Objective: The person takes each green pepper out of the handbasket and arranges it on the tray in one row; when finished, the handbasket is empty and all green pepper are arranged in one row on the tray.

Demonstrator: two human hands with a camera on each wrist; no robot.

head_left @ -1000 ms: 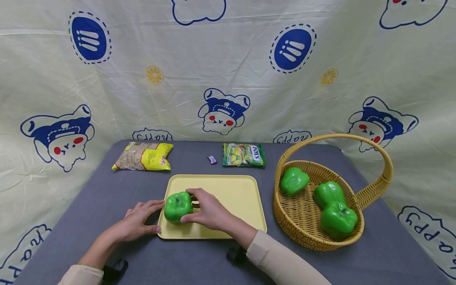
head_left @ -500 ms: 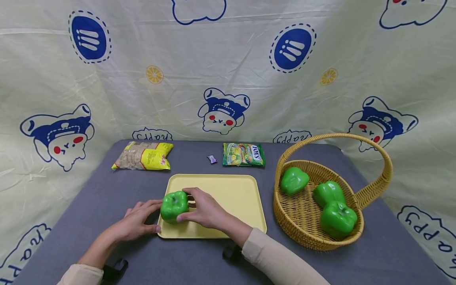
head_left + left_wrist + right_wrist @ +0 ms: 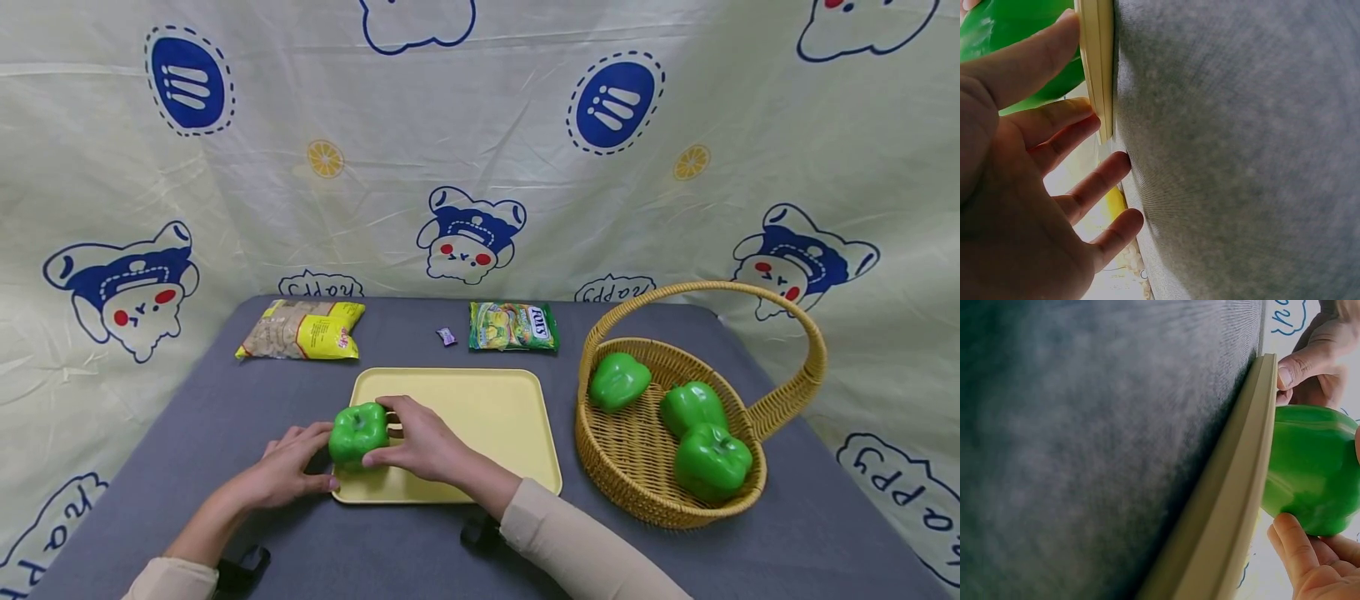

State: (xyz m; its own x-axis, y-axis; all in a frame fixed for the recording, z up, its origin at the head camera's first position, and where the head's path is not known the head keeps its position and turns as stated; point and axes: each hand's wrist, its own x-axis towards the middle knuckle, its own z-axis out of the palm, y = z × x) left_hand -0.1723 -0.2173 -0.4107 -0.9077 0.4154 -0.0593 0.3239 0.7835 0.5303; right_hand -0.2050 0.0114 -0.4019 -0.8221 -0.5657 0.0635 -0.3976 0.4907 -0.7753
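Green pepper (image 3: 357, 433) gripped at tray's left end

Left hand (image 3: 288, 472): against the left edge of the tray (image 3: 487, 425), fingers spread, grasping nothing. The green pepper is at the tray's left end, between the hands, just beside the left fingertips. Right hand (image 3: 423, 446): above the tray, gripping the green pepper's right side. Basket (image 3: 637, 454): right of the tray.

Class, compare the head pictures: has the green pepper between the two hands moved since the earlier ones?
Yes: judged against the yellow tray in the head view, the green pepper has shifted left, toward the left hand.
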